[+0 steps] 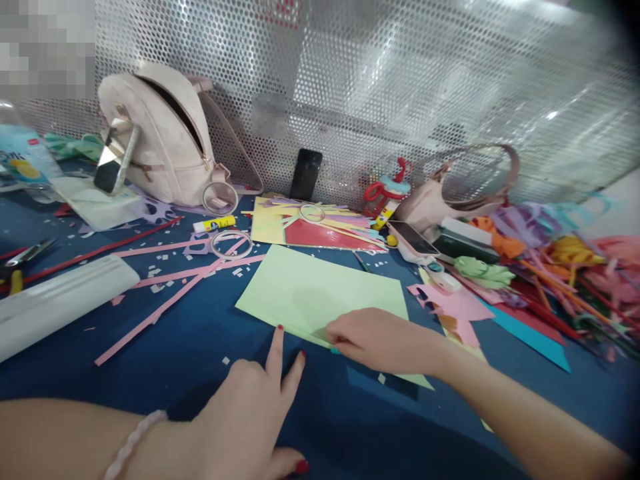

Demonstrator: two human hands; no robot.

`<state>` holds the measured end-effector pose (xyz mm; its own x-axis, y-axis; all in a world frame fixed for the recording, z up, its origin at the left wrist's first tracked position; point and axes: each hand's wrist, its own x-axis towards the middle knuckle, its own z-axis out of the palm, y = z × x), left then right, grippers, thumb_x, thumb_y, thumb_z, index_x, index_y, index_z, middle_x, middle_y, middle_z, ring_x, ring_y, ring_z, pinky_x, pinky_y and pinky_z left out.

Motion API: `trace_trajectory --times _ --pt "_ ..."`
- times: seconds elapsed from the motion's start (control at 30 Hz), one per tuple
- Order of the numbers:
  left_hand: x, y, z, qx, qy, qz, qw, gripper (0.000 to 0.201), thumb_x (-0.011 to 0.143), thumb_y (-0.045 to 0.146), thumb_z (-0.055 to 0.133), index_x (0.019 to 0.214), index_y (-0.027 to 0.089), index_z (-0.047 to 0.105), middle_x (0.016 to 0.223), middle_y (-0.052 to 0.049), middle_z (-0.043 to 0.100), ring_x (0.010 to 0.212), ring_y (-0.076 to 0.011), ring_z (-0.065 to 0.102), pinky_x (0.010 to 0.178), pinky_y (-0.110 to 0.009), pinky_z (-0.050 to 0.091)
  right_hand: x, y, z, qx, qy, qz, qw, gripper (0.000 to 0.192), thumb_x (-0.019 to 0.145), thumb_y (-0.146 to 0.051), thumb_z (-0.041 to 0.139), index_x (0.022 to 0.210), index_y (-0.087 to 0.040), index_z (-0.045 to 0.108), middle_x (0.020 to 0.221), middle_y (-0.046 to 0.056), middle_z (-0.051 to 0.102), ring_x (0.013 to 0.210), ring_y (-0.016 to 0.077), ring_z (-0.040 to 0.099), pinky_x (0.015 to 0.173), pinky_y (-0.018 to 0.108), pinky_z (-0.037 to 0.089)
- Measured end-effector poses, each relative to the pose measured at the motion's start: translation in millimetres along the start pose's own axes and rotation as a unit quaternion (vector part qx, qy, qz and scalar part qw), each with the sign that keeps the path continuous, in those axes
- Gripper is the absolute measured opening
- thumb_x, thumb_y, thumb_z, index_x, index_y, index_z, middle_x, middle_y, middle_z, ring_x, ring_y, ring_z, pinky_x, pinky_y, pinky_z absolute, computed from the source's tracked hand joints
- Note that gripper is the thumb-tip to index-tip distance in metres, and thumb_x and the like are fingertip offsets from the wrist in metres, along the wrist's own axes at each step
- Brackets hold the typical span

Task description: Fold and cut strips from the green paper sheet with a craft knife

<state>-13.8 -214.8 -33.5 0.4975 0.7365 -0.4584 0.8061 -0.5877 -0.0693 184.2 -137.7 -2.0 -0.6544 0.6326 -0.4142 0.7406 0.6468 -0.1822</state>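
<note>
A light green sheet of paper (295, 280) lies on the dark blue table, its near edge apparently folded over in a narrow strip. My left hand (250, 400) has its fingers spread, with the index fingertip touching that near edge. On the right part of the sheet rests my right hand (373, 340), its fingers curled closed. A small teal tip (335, 351) shows just under those fingers; what it belongs to is hidden. A corner of green paper sticks out below my right forearm.
Pink paper strips (165, 307) and white scraps lie to the left, near a glue stick (215, 224) and a white roll-like object (65, 300). Beyond the sheet are a yellow sheet (267, 223) with paper strips, a phone (307, 175) and a backpack (160, 140). Colourful crepe paper (540, 233) heaps at right.
</note>
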Motion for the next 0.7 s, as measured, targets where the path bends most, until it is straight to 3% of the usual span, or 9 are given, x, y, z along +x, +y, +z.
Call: trace_trajectory --times 0.27,0.47,0.7 --pt "0.7 -1.3 1.4 -0.002 -0.003 0.006 1.0 0.097 0.077 0.074 0.051 0.15 0.023 0.012 0.147 -0.037 0.012 0.065 -0.0314 0.067 0.056 -0.042 0.05 24.6 -17.4 1.8 -0.023 0.057 -0.001 0.998 0.021 0.091 -0.024 0.045 0.078 -0.018 0.059 0.077 0.002 0.064 0.069 0.0155 0.057 0.06 0.026 0.031" --pt "-3.1 -2.2 -2.1 -0.016 0.009 -0.017 1.0 0.094 0.076 0.073 0.054 0.149 0.027 0.015 0.147 -0.036 0.014 0.072 -0.0335 0.067 0.063 -0.049 0.051 38.8 -14.2 -6.8 0.0 0.004 0.001 1.0 0.02 0.089 -0.03 0.052 0.081 -0.018 0.065 0.084 0.004 0.068 0.075 0.0169 0.06 0.057 0.025 0.029" --pt "-4.6 -3.0 -6.0 -0.018 0.005 -0.025 1.0 0.096 0.074 0.072 0.056 0.149 0.029 0.014 0.146 -0.037 0.018 0.067 -0.0351 0.068 0.057 -0.047 0.051 44.4 -5.4 -13.5 -0.038 -0.038 0.033 0.998 0.025 0.084 -0.04 0.059 0.075 -0.017 0.065 0.08 0.004 0.067 0.071 0.0168 0.058 0.052 0.026 0.025"
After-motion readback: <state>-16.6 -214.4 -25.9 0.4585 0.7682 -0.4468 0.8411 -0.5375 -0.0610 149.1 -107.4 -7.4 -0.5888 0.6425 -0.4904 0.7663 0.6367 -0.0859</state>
